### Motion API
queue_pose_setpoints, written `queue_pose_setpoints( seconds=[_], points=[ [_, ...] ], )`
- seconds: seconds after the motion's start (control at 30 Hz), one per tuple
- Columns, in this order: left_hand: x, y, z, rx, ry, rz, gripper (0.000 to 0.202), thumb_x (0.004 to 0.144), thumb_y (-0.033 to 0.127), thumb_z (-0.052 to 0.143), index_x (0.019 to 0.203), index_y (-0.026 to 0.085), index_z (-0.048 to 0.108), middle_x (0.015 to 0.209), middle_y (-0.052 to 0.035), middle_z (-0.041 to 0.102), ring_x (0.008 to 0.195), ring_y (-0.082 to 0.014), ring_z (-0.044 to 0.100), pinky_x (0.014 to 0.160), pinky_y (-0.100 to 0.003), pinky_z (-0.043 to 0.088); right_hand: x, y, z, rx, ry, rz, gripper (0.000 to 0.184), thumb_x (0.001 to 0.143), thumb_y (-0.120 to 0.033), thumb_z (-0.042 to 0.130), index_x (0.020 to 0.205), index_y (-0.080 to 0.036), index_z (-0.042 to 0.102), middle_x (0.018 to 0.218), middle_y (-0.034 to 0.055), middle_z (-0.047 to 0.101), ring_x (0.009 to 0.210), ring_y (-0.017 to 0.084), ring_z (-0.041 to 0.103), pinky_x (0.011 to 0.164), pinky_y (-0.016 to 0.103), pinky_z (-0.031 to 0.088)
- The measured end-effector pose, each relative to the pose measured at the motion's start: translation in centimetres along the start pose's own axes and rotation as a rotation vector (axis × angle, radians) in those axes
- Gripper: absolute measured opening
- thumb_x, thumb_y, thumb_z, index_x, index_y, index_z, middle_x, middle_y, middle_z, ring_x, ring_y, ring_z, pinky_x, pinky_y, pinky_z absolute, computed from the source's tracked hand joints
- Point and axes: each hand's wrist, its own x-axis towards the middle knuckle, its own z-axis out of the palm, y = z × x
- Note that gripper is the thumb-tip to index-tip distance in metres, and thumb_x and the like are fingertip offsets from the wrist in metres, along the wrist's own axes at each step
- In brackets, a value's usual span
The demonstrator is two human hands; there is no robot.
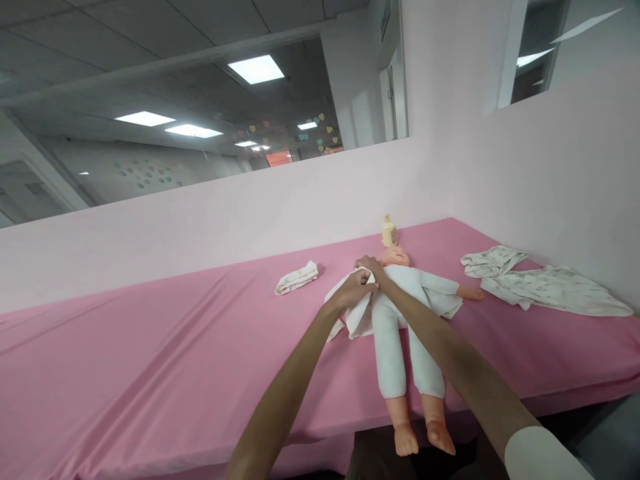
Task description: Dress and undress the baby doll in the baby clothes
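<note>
A baby doll [387, 363] with a cloth body lies on its back, its feet over the near edge of the pink-covered bed. A white baby shirt [359, 320] is spread under its torso and comes up at its left-hand side in the view. My left hand [356, 288] has its fingers closed on this shirt's edge beside the doll's chest. Reaching across the doll, my right hand [371, 265] is closed on the same cloth near the shoulder, touching the left hand. The doll's arm on that side is hidden by the hands and cloth.
A folded patterned cloth [297, 278] lies left of the doll. Behind its head stands a cream pump bottle [389, 231]. Patterned baby clothes [550, 287] lie at the right by the wall. The pink sheet [175, 373] has creases; a window [225, 100] is above.
</note>
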Motion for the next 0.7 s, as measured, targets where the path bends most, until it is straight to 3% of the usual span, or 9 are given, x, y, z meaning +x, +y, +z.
queue_pose_setpoints(
  seconds=[0.1, 0.2, 0.3, 0.53, 0.7],
  points=[
    [-1.2, -0.5, 0.7, 0.413, -0.046, 0.037, 0.021, 0.074, 0.021, 0.066, 0.07, 0.02, 0.046, 0.067, 0.0011, 0.049, 0.061, -0.0144, 0.043, 0.055, -0.027, 0.029, -0.1, 0.0, -1.0, -0.154, -0.007, 0.081, 0.033, 0.09, -0.007, 0.038, 0.103, -0.016, 0.067, 0.116, 0.0162, 0.061, 0.113, 0.029, 0.05, 0.094, 0.041, 0.038],
    [-2.6, -1.1, 1.6, 0.799, -0.081, 0.014, 0.004, 0.083, 0.021, 0.048, 0.083, 0.021, 0.044, 0.072, -0.0003, 0.052, 0.065, -0.0172, 0.046, 0.057, -0.028, 0.027, -0.2, 0.0, -1.7, -0.254, -0.012, 0.17, 0.037, 0.09, -0.005, 0.035, 0.112, -0.013, 0.063, 0.118, 0.0202, 0.059, 0.115, 0.031, 0.051, 0.092, 0.041, 0.038],
    [-3.5, -1.7, 2.2, 1.061, -0.146, -0.018, 0.01, 0.084, 0.015, 0.035, 0.09, 0.021, 0.041, 0.078, -0.003, 0.057, 0.069, -0.0202, 0.051, 0.057, -0.029, 0.027, -0.4, 0.0, -1.9, -0.301, -0.055, 0.232, 0.036, 0.089, -0.005, 0.038, 0.115, -0.012, 0.062, 0.111, 0.0204, 0.063, 0.109, 0.031, 0.056, 0.087, 0.038, 0.041],
    [-3.6, -2.6, 1.0, 1.162, -0.207, 0.012, 0.009, 0.084, 0.018, 0.034, 0.085, 0.02, 0.043, 0.083, -0.0052, 0.061, 0.078, -0.0213, 0.057, 0.058, -0.029, 0.03, -1.2, -0.7, -2.4, -0.307, -0.124, 0.18, 0.032, 0.085, -0.007, 0.046, 0.11, -0.014, 0.065, 0.109, 0.0175, 0.066, 0.11, 0.03, 0.056, 0.088, 0.038, 0.04],
    [-3.1, -0.5, -0.6, 1.113, -0.306, -0.037, 0.02, 0.086, 0.036, 0.044, 0.096, 0.021, 0.052, 0.092, -0.0044, 0.064, 0.083, -0.0219, 0.06, 0.064, -0.029, 0.038, -4.8, 0.5, -4.9, -0.235, -0.055, 0.087, 0.029, 0.086, -0.014, 0.048, 0.11, -0.019, 0.063, 0.113, 0.0108, 0.065, 0.108, 0.023, 0.055, 0.089, 0.031, 0.039]
  ],
)
